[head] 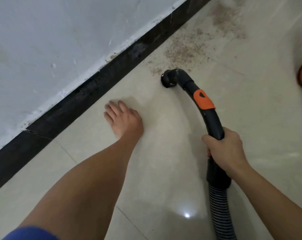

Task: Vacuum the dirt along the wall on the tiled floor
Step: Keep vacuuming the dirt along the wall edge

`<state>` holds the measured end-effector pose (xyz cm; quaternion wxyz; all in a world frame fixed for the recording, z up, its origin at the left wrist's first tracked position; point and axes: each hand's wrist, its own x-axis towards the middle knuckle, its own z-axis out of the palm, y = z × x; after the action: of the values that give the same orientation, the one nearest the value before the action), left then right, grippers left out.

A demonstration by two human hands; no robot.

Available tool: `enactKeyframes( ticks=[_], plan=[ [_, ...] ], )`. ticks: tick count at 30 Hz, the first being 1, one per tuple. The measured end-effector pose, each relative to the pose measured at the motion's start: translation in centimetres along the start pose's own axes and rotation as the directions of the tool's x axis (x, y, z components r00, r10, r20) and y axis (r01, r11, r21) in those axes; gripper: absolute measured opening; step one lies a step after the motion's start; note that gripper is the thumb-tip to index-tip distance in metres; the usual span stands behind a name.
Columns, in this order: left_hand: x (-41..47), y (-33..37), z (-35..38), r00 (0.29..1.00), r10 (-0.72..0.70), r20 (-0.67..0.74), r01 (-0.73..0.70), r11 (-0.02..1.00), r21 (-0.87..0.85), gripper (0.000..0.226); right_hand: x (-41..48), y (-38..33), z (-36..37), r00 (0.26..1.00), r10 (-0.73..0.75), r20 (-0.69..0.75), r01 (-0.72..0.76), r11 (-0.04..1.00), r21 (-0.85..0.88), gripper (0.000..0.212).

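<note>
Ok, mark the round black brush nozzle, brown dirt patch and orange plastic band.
Round black brush nozzle [164, 81]: head view, bristle end.
Brown dirt patch [179, 52]: head view, middle of scatter.
Orange plastic band [203, 101]: head view, upper face, on black vacuum wand [216, 123].

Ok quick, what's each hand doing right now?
Left hand: open, fingers flat on the floor.
Right hand: closed round the vacuum pipe.
</note>
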<state>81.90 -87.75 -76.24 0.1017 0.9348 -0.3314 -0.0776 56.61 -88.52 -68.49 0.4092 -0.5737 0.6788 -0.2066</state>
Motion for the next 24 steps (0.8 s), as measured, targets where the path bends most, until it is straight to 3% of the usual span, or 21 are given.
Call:
enactKeyframes(
  ticks=[9, 13, 24],
  plan=[
    [-0.5, 0.0, 0.6, 0.999, 0.023, 0.045, -0.024, 1.0, 0.01, 0.058, 0.9, -2.6, 1.7, 0.997, 0.065, 0.032, -0.063, 0.995, -0.078, 0.014],
    [-0.1, -0.1, 0.7, 1.0, 0.008, 0.03, -0.008, 1.0, 0.006, 0.062, 4.2, -5.1, 2.5, 0.999, 0.046, -0.01, -0.047, 0.996, -0.081, 0.013],
    [0.0, 0.1, 1.1, 1.0, 0.009, -0.024, -0.009, 1.0, 0.014, 0.058, 10.4, -9.2, 3.2, 0.995, -0.007, 0.097, 0.019, 0.992, -0.124, 0.01]
  ],
)
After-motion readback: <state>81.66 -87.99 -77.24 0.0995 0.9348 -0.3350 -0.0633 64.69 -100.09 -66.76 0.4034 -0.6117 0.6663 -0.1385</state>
